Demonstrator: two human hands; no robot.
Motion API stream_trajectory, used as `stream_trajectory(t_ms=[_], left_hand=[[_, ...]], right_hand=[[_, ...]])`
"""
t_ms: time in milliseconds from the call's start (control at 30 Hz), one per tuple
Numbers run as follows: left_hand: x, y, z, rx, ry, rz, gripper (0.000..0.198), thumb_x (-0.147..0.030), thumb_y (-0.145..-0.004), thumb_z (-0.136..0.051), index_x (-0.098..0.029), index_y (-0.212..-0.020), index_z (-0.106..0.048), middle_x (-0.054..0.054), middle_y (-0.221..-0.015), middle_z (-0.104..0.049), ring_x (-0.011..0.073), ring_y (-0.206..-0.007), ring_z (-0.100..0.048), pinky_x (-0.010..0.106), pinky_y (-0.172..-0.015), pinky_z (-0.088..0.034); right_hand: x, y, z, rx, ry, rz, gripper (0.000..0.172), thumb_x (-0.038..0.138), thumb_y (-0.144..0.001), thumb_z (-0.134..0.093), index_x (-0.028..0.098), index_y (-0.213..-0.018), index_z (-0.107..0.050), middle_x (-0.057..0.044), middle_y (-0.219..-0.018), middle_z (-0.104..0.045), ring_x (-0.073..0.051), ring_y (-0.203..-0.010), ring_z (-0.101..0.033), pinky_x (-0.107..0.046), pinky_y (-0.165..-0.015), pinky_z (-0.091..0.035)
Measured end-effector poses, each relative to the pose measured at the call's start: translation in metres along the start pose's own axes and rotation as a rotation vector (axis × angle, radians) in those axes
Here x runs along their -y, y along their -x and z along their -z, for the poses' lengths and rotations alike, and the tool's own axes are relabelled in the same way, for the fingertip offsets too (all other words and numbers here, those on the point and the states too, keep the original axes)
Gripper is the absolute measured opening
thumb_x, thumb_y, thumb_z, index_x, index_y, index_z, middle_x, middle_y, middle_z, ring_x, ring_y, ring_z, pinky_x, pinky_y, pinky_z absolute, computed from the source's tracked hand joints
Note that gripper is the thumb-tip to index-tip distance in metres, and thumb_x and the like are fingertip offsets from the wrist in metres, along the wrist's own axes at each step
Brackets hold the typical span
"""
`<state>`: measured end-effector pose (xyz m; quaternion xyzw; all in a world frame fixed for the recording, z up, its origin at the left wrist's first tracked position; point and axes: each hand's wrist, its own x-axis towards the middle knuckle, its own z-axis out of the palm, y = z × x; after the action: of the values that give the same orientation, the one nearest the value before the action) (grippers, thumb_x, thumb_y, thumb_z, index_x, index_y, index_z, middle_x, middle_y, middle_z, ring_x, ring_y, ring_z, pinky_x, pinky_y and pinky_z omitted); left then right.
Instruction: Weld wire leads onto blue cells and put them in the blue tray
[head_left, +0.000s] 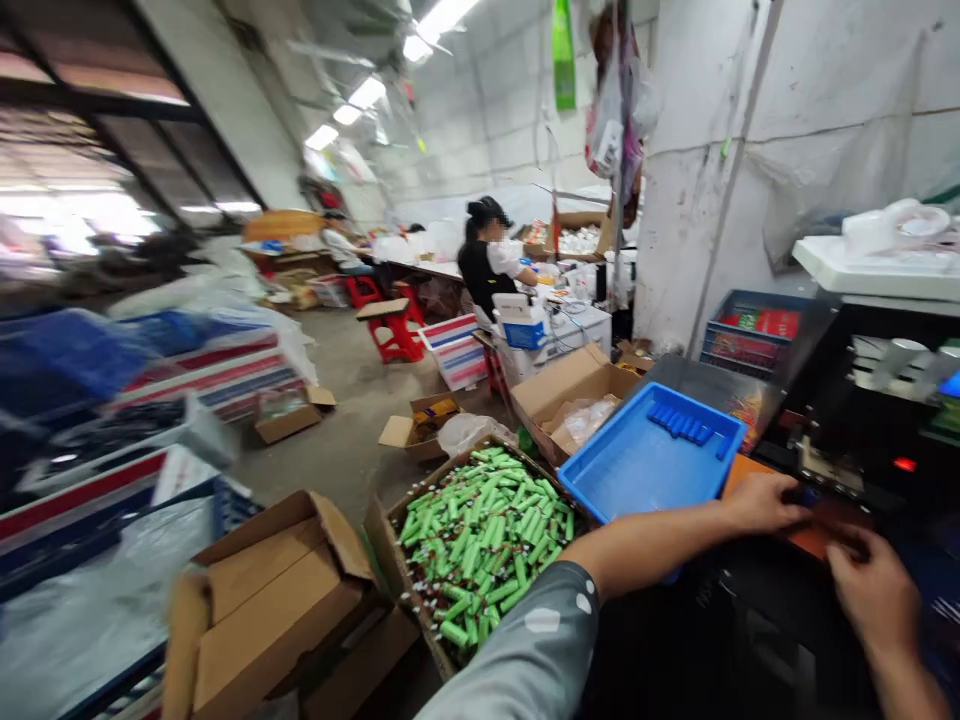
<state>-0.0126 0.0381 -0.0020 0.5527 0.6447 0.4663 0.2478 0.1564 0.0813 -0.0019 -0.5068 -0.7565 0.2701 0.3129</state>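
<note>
My left hand [766, 503] reaches over the right edge of the blue tray to the front of a black machine [840, 440]. Its fingers pinch a small, dark blue cylinder [808, 496], which looks like a battery and is mostly hidden. Close by on the right, my right hand [874, 585] has its thumb and fingers curled together; whatever lies between them is too dark to make out. Both hands are over an orange-brown surface [810, 540]. Several blue batteries [681, 423] lie in a row at the far end of the blue tray [637, 480].
A carton of green battery packs [487, 540] stands left of my arm. Around it are an open carton [277, 590], another with plastic bags [577, 400], and striped bins [217, 380]. A co-worker [491, 260] sits at a table further back. Blue crates [754, 330] stand by the wall.
</note>
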Motion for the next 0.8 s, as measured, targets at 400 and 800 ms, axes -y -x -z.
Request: stream_trajectory(t_ms=[400,800], left_hand=[[0.001,0.008,-0.002,-0.019,0.165,-0.165,0.01,-0.018,-0.083,-0.073,-0.014,-0.082,-0.064,0.002,-0.074,-0.062,0.0218,-0.068,-0.057,0.028,-0.062,-0.043],[-0.001,0.012,-0.006,-0.075,0.068,-0.144,0.017,-0.018,-0.081,-0.072,-0.016,-0.073,-0.057,0.0,-0.065,-0.054,0.0195,-0.06,-0.051,0.028,-0.054,-0.036]], right_hand=[[0.011,0.0,0.019,0.217,-0.41,-0.129,0.044,0.037,-0.079,-0.057,0.004,-0.109,-0.059,-0.008,-0.096,-0.062,-0.004,-0.078,-0.057,-0.012,-0.073,-0.049],[0.032,0.015,0.02,0.461,-0.538,-0.351,0.037,0.039,-0.091,-0.055,0.003,-0.095,-0.059,-0.001,-0.062,-0.054,-0.002,-0.042,-0.042,-0.011,-0.04,-0.03]])
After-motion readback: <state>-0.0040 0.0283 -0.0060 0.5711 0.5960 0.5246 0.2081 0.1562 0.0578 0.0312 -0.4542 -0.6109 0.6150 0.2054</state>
